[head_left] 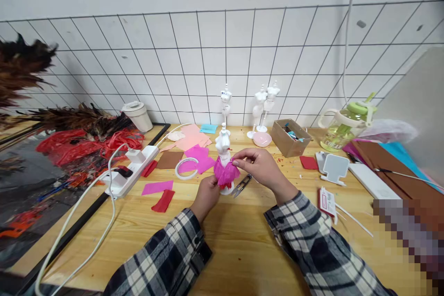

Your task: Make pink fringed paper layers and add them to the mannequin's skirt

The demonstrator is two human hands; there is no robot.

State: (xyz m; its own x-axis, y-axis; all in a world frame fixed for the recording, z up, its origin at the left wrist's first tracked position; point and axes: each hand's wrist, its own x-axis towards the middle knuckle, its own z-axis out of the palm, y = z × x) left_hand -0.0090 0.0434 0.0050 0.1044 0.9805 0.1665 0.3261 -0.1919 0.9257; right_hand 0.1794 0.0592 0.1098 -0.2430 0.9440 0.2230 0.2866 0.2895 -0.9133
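A small white dress form point(222, 143) stands upright on the table in front of me, with a gathered magenta crepe-paper skirt point(226, 174) around its lower half. My right hand point(255, 166) pinches the skirt's upper edge on the right side between thumb and fingertips. At the lower left of the skirt, my left hand point(207, 194) is closed on the dress form; the skirt partly hides its fingertips. A pair of thread snips point(242, 186) lies just right of the form's base.
Behind stand several white dress forms point(226, 97), a pink dish point(262, 138) and a cardboard box point(290, 141). Paper pieces point(169, 160) and a tape roll point(178, 175) lie left, near a power strip point(130, 178) with loose cables. A green-lidded bottle point(342, 125) and phone stand point(335, 169) are right.
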